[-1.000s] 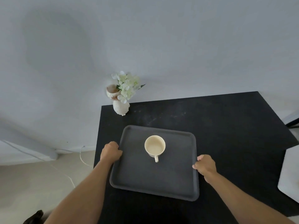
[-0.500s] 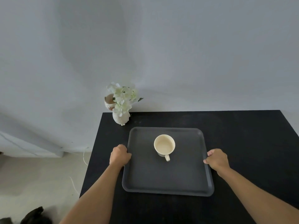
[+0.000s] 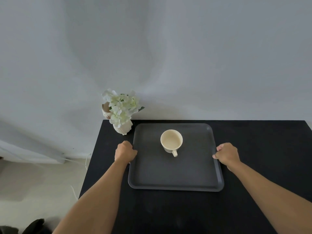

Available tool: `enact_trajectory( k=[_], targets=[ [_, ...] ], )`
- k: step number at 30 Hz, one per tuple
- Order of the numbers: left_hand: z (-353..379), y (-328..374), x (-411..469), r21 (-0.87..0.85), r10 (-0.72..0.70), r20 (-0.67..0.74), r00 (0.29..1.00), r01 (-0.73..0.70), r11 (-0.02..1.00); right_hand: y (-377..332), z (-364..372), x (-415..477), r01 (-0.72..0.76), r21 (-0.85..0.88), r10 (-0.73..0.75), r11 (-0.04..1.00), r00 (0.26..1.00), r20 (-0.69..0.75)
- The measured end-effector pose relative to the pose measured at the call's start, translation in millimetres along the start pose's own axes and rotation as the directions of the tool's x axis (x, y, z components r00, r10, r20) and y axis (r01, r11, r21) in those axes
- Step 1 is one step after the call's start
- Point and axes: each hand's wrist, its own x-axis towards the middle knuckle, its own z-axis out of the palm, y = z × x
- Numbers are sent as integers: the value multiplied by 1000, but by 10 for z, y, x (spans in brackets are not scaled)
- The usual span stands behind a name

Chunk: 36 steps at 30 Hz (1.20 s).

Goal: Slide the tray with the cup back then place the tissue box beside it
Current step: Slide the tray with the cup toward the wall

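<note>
Head view: your left hand (image 3: pixel 125 152) and right hand (image 3: pixel 227 153) are each clamped on a side edge of the tray (image 3: pixel 175 173), one per side, likely so it slides straight and level. The tray's far edge sits almost at the table's (image 3: pixel 253 141) back edge, its far left corner just beside the vase (image 3: pixel 122 128). Tray: dark grey, rounded corners, low rim. The cream cup (image 3: pixel 171 141) stands upright on the tray's far half, handle toward you. No tissue box visible.

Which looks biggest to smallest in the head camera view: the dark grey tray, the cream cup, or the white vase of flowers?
1. Dark grey rectangular tray, by far the largest.
2. White ceramic vase with pale flowers.
3. Cream cup, smallest; the vase stands farther back, so its lead is likely real.
</note>
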Motion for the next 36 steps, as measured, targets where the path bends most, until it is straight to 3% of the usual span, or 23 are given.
enact_trajectory(
  k=[30,36],
  targets=[
    [-53,105,240,29,7,-51,999,-5,1000,-196,72,214,11,-24,-11,1000,1000,-10],
    [-29,179,128,65,0,-78,997,5,998,-223,51,202,55,-95,-54,994,998,17]
  ],
)
